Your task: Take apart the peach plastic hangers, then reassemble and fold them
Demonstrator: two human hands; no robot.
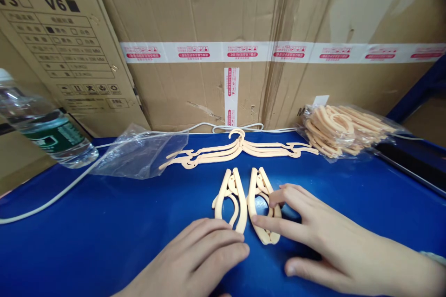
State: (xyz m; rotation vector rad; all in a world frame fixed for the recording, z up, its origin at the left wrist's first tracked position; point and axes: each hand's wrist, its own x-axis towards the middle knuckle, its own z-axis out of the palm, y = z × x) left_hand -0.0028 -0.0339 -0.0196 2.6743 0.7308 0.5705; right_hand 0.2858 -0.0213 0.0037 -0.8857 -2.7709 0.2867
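Observation:
Two folded cream plastic hangers lie side by side on the blue surface. My left hand point(195, 260) rests over the lower end of the left folded hanger point(241, 204), fingers stretched out and covering its tip. On the right folded hanger point(254, 209), my right hand point(313, 232) lays its fingertips, with fingers spread and the thumb apart on the surface. Just behind them, unfolded hangers point(240, 146) lie stacked together, their hooks pointing away from me.
A clear plastic bag point(135, 155) lies at the left, near a tilted water bottle point(52, 134) and a white cable point(66, 190). Bagged folded hangers point(341, 127) sit at the back right. A dark flat object point(414, 167) is farther right. Cardboard boxes point(195, 88) wall off the back.

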